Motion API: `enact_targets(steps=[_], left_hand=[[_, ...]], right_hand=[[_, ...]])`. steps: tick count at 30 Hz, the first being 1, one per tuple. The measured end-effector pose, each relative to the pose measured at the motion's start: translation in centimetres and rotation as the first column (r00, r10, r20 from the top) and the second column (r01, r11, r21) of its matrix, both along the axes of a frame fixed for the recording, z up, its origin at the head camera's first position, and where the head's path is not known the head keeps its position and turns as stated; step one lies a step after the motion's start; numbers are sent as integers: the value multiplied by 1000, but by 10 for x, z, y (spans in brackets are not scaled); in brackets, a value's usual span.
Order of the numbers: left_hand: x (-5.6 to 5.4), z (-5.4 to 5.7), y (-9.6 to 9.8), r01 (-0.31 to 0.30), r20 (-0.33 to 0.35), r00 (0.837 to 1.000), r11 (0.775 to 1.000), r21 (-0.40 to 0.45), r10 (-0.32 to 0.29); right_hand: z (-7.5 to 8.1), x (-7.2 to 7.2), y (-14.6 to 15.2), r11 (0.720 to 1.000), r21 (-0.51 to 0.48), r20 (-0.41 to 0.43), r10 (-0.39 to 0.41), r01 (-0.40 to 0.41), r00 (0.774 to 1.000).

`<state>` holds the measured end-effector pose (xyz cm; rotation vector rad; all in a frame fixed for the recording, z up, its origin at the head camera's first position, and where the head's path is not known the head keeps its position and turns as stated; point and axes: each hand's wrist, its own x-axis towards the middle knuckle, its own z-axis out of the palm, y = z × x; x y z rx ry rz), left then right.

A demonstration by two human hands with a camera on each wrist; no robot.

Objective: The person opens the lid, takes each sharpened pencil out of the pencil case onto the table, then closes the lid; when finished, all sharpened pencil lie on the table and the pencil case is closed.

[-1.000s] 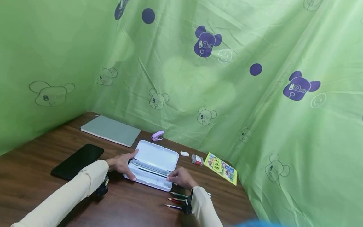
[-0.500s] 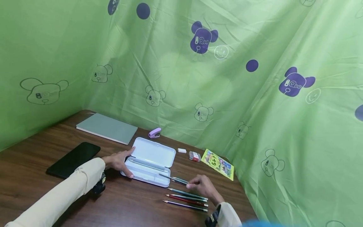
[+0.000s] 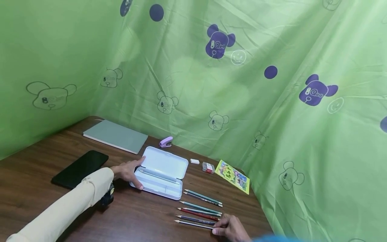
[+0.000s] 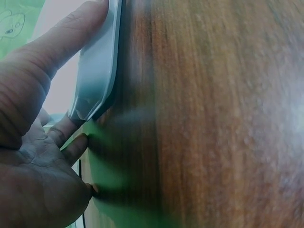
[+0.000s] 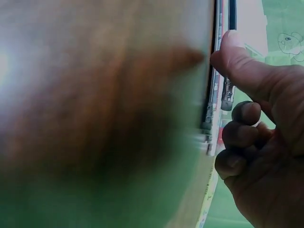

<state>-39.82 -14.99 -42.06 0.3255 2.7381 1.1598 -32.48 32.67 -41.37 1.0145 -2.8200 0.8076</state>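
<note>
In the head view, an open white pencil case [image 3: 164, 161] stands with its lid raised, one or more pale pencils [image 3: 158, 176] inside. My left hand [image 3: 128, 170] grips its left end, thumb over the front rim and fingers behind; the left wrist view shows that thumb [image 4: 71, 35] close up. Several pencils [image 3: 201, 212] lie side by side to the right of the case. At the near end of this row my right hand [image 3: 231, 228] pinches the nearest pencil [image 3: 193, 224] by its right end. Thumb and index finger meet at a dark pencil [image 5: 232, 14] in the right wrist view.
Behind the case are a purple stapler [image 3: 166, 142], a white eraser [image 3: 195, 161], a small clear box [image 3: 208, 167] and a yellow booklet [image 3: 233, 176]. A grey notebook [image 3: 115, 135] and a black tablet-like slab [image 3: 80, 169] lie left. Green cloth [image 3: 193, 84] hangs beyond the table edge.
My right hand has left the case with a pencil and moved right and nearer, to the front of the row, where that pencil is now outermost. My left hand stays on the case.
</note>
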Motion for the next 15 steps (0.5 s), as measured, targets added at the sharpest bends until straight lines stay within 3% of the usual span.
enact_targets(steps=[5, 15], left_hand=[[1, 0, 1, -4, 3, 1000, 1000, -12, 4], [2, 2, 2, -12, -4, 1000, 1000, -12, 11]], right_hand=[[-6, 5, 4, 999, -2, -10, -37, 37, 999], [-3, 6, 7, 992, -42, 100, -115, 120, 988]])
